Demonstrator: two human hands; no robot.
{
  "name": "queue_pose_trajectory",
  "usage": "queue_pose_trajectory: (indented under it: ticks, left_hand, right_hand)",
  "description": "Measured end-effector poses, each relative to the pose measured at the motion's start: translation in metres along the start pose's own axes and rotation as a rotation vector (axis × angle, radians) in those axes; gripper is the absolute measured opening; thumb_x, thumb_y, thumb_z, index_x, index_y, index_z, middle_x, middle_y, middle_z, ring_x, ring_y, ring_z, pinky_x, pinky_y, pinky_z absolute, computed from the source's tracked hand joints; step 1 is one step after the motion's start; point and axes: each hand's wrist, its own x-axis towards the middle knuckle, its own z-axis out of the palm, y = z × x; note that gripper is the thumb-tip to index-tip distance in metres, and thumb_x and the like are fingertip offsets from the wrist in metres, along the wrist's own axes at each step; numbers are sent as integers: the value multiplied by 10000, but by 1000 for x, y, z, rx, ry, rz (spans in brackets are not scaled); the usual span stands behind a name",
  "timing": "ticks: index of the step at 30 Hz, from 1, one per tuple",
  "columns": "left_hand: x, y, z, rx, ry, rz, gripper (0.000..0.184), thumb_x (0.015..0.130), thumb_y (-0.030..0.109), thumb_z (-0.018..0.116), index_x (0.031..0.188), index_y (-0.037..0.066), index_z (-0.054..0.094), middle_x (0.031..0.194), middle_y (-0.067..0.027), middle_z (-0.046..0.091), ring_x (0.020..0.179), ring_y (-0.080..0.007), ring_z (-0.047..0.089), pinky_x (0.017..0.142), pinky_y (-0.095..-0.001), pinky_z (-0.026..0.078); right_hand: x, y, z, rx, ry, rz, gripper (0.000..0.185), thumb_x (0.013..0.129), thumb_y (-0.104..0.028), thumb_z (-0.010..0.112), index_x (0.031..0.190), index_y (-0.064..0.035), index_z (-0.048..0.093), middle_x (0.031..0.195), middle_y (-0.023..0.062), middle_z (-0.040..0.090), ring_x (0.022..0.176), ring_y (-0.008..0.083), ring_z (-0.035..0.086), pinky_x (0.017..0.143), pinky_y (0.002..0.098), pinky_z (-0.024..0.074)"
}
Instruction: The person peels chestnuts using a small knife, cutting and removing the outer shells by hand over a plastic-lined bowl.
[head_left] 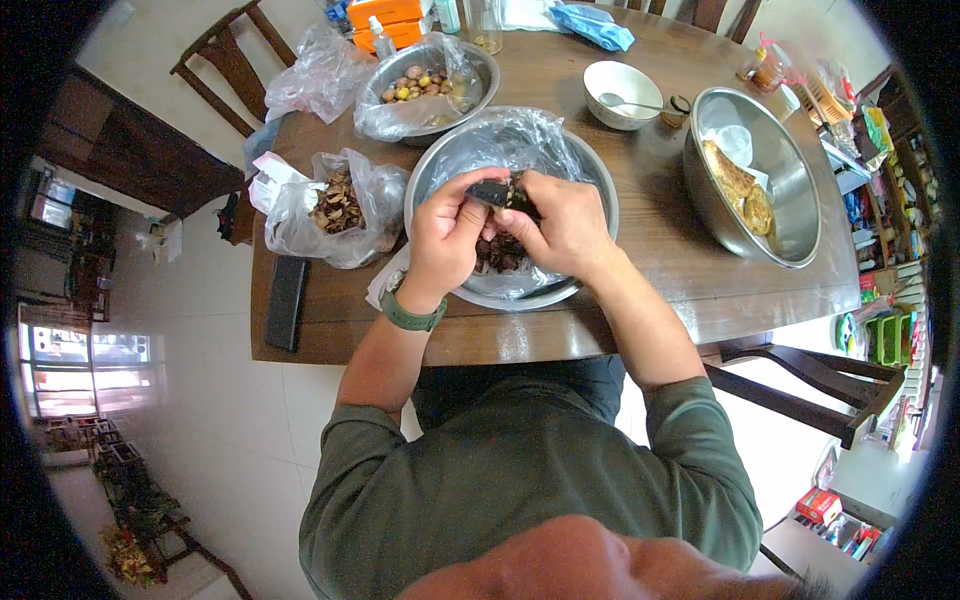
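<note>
Over a steel bowl lined with clear plastic, both hands meet on a dark, flat-sided object that I cannot identify. My left hand pinches its left side between thumb and fingers. My right hand is closed round its right end, the thumb pointing toward the left hand. Dark brown pieces lie in the bowl below the hands, partly hidden by them. Left of the bowl, a clear plastic bag holds brown shell-like pieces.
Behind is a steel bowl of round brown and yellow items. At right stand a white bowl with a spoon and a large tilted steel bowl holding yellowish pieces. A black phone lies at the table's left edge.
</note>
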Motion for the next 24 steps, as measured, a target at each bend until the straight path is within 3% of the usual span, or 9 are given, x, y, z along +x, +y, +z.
queue_pose_trajectory:
  ticks: [6, 9, 13, 18, 21, 24]
  left_hand:
    - [4, 0, -1, -11, 73, 40, 299, 1004, 108, 508, 1281, 3, 549, 984, -28, 636, 743, -57, 539, 673, -206, 469]
    - [5, 3, 0, -22, 43, 84, 320, 1001, 105, 513, 1302, 0, 530, 1002, -40, 637, 780, -72, 550, 692, -220, 473]
    - [3, 0, -5, -34, -14, 71, 354, 966, 59, 554, 1306, -21, 503, 1141, -94, 607, 854, -119, 567, 772, -242, 476]
    - [3, 3, 4, 104, 7, 250, 391, 934, 44, 612, 1308, 9, 501, 1096, -60, 583, 879, -114, 568, 788, -247, 487]
    - [1, 2, 8, 85, 26, 216, 365, 919, 30, 624, 1271, 3, 531, 1119, -70, 575, 929, -131, 581, 815, -256, 494]
    - [2, 4, 1, 367, -25, 262, 317, 904, 38, 644, 1208, -18, 571, 1126, -83, 572, 955, -137, 589, 807, -251, 499]
  right_hand:
    - [-3, 2, 0, -20, 62, -51, 394, 782, -410, 730, 841, -57, 565, 715, 155, 618, 678, 372, 634, 584, 439, 494]
    - [-4, 4, -2, 135, 170, -27, 390, 772, -388, 740, 844, -48, 562, 699, 157, 610, 666, 375, 627, 571, 424, 486]
    - [-6, 10, -3, 356, 278, 98, 346, 809, -325, 726, 871, -30, 556, 672, 129, 572, 604, 285, 603, 570, 379, 468]
    - [-5, 5, -3, 255, 165, 45, 378, 800, -369, 734, 834, -37, 558, 680, 147, 589, 618, 329, 619, 578, 392, 484]
    - [-3, 1, -5, 151, 128, 35, 429, 777, -431, 749, 804, -51, 552, 687, 151, 600, 631, 352, 627, 578, 416, 491]
    - [-2, 1, -4, 120, 115, 40, 436, 785, -442, 737, 812, -48, 552, 695, 160, 602, 643, 366, 624, 577, 428, 485]
